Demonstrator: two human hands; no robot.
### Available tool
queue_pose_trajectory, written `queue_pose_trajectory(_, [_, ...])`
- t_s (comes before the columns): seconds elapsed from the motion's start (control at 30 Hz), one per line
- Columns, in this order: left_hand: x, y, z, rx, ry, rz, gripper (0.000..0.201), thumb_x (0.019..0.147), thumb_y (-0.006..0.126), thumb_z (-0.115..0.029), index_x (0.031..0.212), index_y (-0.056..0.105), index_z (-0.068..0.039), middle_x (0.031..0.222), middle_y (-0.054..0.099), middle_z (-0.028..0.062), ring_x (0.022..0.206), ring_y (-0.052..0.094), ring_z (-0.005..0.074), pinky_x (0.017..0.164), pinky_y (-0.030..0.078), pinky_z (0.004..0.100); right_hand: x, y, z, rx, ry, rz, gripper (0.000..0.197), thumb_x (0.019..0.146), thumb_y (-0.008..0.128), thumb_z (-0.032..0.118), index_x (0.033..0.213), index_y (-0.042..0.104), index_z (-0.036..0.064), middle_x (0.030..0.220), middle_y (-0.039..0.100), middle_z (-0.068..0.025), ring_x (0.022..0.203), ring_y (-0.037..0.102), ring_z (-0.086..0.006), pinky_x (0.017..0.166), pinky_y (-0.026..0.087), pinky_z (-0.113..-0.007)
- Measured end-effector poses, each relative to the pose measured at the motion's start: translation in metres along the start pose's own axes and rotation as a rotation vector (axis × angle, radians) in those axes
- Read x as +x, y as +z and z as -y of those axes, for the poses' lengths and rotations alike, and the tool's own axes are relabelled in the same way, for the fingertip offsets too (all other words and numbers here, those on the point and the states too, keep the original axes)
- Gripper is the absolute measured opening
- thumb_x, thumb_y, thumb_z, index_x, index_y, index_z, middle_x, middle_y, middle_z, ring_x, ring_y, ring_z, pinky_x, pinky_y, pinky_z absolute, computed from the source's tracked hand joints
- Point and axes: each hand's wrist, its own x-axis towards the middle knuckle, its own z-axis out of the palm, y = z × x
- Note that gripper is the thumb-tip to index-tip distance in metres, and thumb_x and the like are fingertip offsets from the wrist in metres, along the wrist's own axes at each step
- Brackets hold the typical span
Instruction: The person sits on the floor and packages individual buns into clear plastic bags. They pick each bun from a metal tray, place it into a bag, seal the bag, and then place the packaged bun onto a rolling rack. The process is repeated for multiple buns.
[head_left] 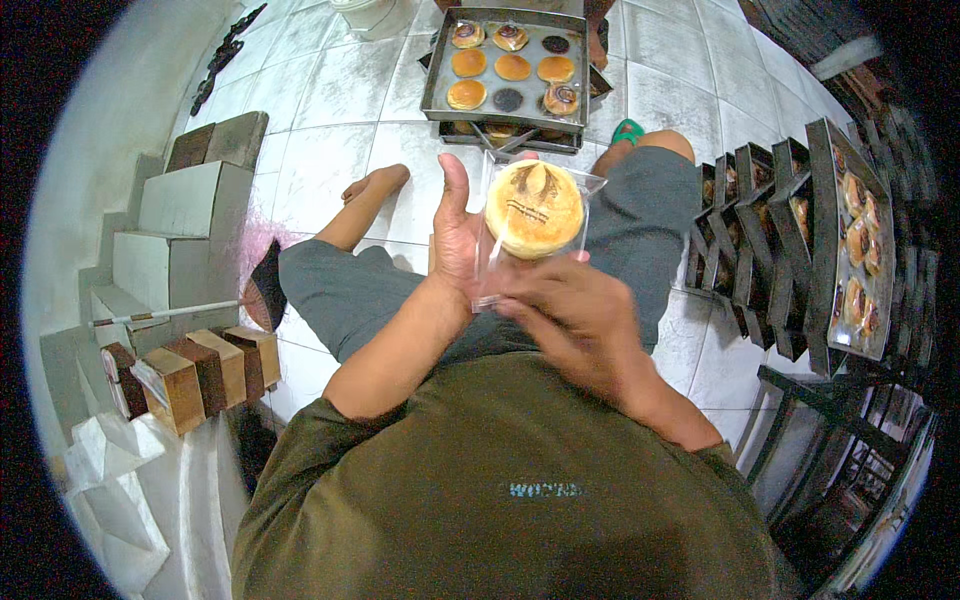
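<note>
A round golden bun with a brown marked top lies inside a clear plastic bag, held over my lap. My left hand supports the bag from beneath and from the left, its thumb raised and apart from the bun. At the bag's near edge is my right hand, fingers drawn together on the plastic and slightly blurred. Its fingertips partly cover that edge. Beyond my hands, a metal tray carries rows of buns, some glossy and plain, some in clear wrap; dark round patches show between them.
Another tray sits beneath the far one, with part of another person behind it. Stacked dark trays of wrapped buns stand at the right. Pale boxes and brown-and-tan blocks line the left. A white bucket is at the back.
</note>
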Motion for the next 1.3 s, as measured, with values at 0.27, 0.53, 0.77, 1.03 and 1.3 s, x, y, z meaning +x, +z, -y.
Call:
queue_pose_trajectory(0.27, [0.008, -0.016, -0.002, 0.137, 0.105, -0.247, 0.08, 0.096, 0.053, -0.071, 0.144, 0.053, -0.008, 0.144, 0.059, 0.0184, 0.132, 0.058, 0.0379, 0.112, 0.041, 0.0677, 0.028, 0.018, 0.01, -0.109, -0.109, 0.268, 0.014, 0.086, 0.076, 0.015, 0.092, 0.067, 0.0063, 0.087, 0.07, -0.0116, 0.081, 0.071, -0.0334, 0.069, 0.056, -0.044])
queue_pose_trajectory(0.53, [0.0, -0.001, 0.0, 0.082, 0.059, -0.178, 0.074, 0.096, 0.051, -0.073, 0.128, 0.064, -0.006, 0.124, 0.07, 0.0162, 0.112, 0.07, 0.0331, 0.099, 0.055, 0.0582, 0.034, -0.013, 0.022, 0.111, 0.062, 0.13, 0.013, 0.084, 0.083, 0.012, 0.086, 0.074, 0.0028, 0.096, 0.077, -0.0122, 0.085, 0.076, -0.0259, 0.075, 0.06, -0.033])
queue_pose_trajectory(0.77, [0.03, -0.009, 0.01, 0.257, 0.064, -0.32, 0.073, 0.097, 0.053, -0.071, 0.122, 0.063, -0.003, 0.116, 0.07, 0.0159, 0.101, 0.072, 0.0327, 0.087, 0.062, 0.0522, 0.016, 0.025, -0.015, -0.258, -0.088, 0.141, 0.014, 0.079, 0.079, 0.009, 0.085, 0.067, 0.0057, 0.082, 0.069, -0.0101, 0.071, 0.069, -0.0302, 0.062, 0.053, -0.04])
queue_pose_trajectory(1.03, [0.034, -0.015, -0.002, -0.039, -0.007, -0.216, 0.074, 0.102, 0.048, -0.063, 0.14, 0.053, 0.0, 0.141, 0.06, 0.0214, 0.125, 0.062, 0.0386, 0.107, 0.051, 0.0564, 0.033, -0.101, 0.027, 0.573, -0.039, -0.021, 0.023, 0.079, 0.081, 0.02, 0.093, 0.072, 0.0047, 0.092, 0.069, -0.0136, 0.089, 0.068, -0.0248, 0.08, 0.054, -0.039])
queue_pose_trajectory(1.3, [-0.004, 0.035, 0.049, 0.098, -0.126, -0.055, 0.102, 0.084, 0.058, -0.081, 0.154, 0.044, -0.007, 0.152, 0.053, 0.0156, 0.137, 0.052, 0.0315, 0.117, 0.038, 0.0507, -0.027, -0.092, -0.06, -0.033, 0.105, -0.189, 0.041, 0.079, 0.085, 0.03, 0.109, 0.076, 0.0029, 0.104, 0.077, -0.0123, 0.1, 0.073, -0.024, 0.097, 0.053, -0.043])
